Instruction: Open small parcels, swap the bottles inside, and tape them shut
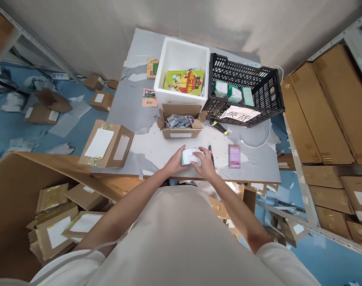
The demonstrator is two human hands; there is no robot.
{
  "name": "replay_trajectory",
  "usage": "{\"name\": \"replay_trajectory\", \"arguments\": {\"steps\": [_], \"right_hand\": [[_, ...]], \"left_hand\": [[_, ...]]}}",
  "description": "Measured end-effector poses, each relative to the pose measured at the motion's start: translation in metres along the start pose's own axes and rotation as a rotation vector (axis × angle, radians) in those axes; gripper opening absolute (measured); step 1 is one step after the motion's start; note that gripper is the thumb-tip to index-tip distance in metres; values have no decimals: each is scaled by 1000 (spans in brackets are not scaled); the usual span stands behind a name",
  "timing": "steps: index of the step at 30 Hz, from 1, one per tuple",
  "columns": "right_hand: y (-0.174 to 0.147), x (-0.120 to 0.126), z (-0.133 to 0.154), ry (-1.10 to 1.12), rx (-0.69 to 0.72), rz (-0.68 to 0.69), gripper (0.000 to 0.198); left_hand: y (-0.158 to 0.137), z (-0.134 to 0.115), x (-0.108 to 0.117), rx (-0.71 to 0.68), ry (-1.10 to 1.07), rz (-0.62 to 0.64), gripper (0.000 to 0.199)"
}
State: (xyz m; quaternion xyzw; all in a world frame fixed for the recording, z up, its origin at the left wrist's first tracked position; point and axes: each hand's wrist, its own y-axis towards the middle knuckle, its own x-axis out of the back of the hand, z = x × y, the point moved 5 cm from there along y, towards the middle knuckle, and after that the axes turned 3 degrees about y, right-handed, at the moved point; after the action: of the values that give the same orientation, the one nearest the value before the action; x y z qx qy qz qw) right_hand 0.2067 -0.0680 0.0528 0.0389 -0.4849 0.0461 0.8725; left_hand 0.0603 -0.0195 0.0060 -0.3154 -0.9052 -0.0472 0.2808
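Note:
A small green box with a white, handwritten paper on top (189,157) is between my hands near the table's front edge. My left hand (175,161) is closed round its left side. On its right, my right hand (205,162) has curled fingers on the paper and the box's edge. A red and black utility knife (211,155) lies right beside my right hand. Just beyond the hands stands an opened small carton (181,132) with its flaps up, holding crumpled printed plastic packets (180,120).
Behind the carton stand a white foam box (160,93) with colourful booklets and a black crate (260,115) with several green boxes. A yellow-black cutter (219,127) and pinkish blurred item (234,156) lie right. A taped carton (109,145) occupies the left edge; shelving (310,198) flanks the right.

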Motion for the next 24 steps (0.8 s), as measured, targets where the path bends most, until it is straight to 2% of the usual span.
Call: {"name": "replay_trajectory", "arguments": {"steps": [3, 5, 7, 15, 19, 24], "right_hand": [[16, 9, 6, -113, 200, 245, 41], [21, 10, 11, -190, 263, 367, 42], [21, 10, 16, -265, 284, 430, 42], [25, 14, 15, -325, 237, 523, 41], [30, 20, 14, -315, 323, 576, 38], [24, 24, 23, -369, 457, 538, 46]], "left_hand": [[-2, -1, -4, -35, -13, 13, 109], [-3, -1, -8, -64, -2, 7, 110], [-4, -1, -12, -78, 12, 0, 111], [-1, 3, -17, -56, 26, -44, 112], [0, 5, -18, -48, 13, -32, 117], [0, 3, -23, -72, 22, -17, 127]]}}
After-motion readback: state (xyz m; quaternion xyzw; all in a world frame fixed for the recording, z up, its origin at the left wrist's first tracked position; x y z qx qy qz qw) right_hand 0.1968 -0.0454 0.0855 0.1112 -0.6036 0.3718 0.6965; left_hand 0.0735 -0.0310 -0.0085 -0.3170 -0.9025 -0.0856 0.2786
